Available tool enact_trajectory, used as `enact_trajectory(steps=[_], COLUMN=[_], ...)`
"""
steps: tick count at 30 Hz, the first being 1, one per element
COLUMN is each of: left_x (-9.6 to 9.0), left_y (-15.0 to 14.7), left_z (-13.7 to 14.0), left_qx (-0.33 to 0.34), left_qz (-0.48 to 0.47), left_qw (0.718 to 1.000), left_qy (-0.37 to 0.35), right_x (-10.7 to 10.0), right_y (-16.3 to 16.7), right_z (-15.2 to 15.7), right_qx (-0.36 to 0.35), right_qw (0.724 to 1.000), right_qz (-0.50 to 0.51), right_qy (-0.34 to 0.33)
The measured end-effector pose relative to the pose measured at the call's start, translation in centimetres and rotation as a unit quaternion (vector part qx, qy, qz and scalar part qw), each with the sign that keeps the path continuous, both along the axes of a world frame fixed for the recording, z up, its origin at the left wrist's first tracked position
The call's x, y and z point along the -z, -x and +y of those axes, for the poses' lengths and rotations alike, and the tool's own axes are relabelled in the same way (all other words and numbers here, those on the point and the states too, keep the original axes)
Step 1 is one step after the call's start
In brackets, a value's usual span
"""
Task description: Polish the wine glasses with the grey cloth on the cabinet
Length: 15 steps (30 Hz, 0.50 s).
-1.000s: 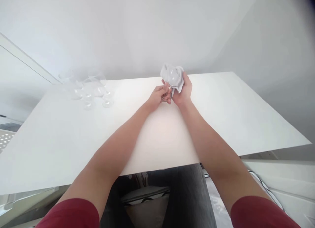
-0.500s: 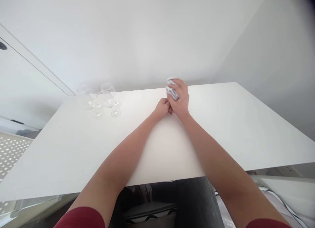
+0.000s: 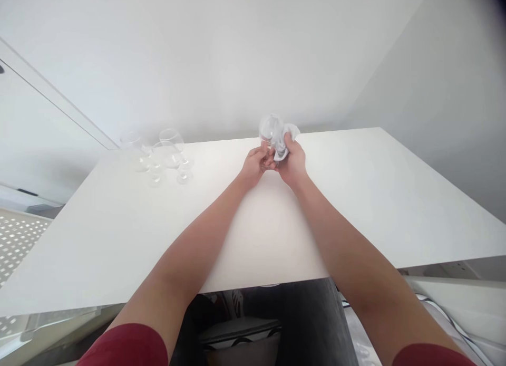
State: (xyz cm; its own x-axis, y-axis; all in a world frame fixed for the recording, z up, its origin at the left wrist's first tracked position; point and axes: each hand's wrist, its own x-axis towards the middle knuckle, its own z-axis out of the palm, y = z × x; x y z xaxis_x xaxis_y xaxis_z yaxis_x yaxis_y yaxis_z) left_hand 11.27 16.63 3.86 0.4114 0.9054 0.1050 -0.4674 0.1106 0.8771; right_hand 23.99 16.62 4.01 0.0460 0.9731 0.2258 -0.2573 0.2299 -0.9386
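Observation:
Near the back edge of the white table, my left hand [image 3: 255, 164] is closed round the lower part of a clear stemmed glass [image 3: 270, 126]. The bowl of the glass points up and away from me, and its foot shows partly below my fingers. My right hand [image 3: 294, 160] grips a crumpled white cloth [image 3: 281, 144] just right of the bowl. The cloth lies against the side of the glass. Fingers of both hands meet near the stem, so part of it is hidden.
Three clear stemmed glasses [image 3: 168, 155] stand upright in a cluster at the table's back left. The white table [image 3: 118, 239] ends close to the white wall [image 3: 221, 55]. Below its front edge, my legs [image 3: 312, 324] and a bag-like item show.
The bowl of the glass, earlier covered by the cloth and right hand, is now in sight. My right hand has turned and drawn the cloth to the bowl's right side.

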Motion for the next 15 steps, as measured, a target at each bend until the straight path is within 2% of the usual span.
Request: enact_trajectory(steps=[1,3,5,6,8,9,11,15], left_x=[0.1,0.4,0.7,0.9,1.1,1.2,1.2,0.8], left_y=[-0.1,-0.5,-0.8,-1.0,-1.1,-1.1,-1.0,-0.8], left_z=[0.1,0.3,0.2,0.2,0.1,0.0,-0.1,-0.5], left_qx=[-0.039,-0.102,-0.118,-0.111,-0.088,-0.078,-0.060,0.009], left_qz=[-0.004,-0.001,0.014,0.026,0.056,0.074,0.097,0.153], left_qw=[0.999,0.994,0.992,0.993,0.994,0.994,0.993,0.987], left_qy=[0.022,0.050,0.047,0.039,0.023,0.019,-0.003,-0.050], right_x=[0.1,0.2,0.3,0.3,0.2,0.2,0.2,0.7], right_y=[0.4,0.9,1.2,1.3,1.3,1.3,1.0,-0.7], right_z=[-0.2,-0.5,-0.6,-0.7,-0.9,-1.0,-0.9,0.5], right_qx=[0.009,0.044,0.088,0.112,0.163,0.183,0.223,0.314], right_qw=[0.999,0.979,0.921,0.889,0.850,0.844,0.849,0.892], right_qz=[-0.034,-0.153,-0.295,-0.349,-0.403,-0.407,-0.378,-0.210], right_qy=[-0.022,-0.125,-0.239,-0.274,-0.298,-0.297,-0.292,-0.249])
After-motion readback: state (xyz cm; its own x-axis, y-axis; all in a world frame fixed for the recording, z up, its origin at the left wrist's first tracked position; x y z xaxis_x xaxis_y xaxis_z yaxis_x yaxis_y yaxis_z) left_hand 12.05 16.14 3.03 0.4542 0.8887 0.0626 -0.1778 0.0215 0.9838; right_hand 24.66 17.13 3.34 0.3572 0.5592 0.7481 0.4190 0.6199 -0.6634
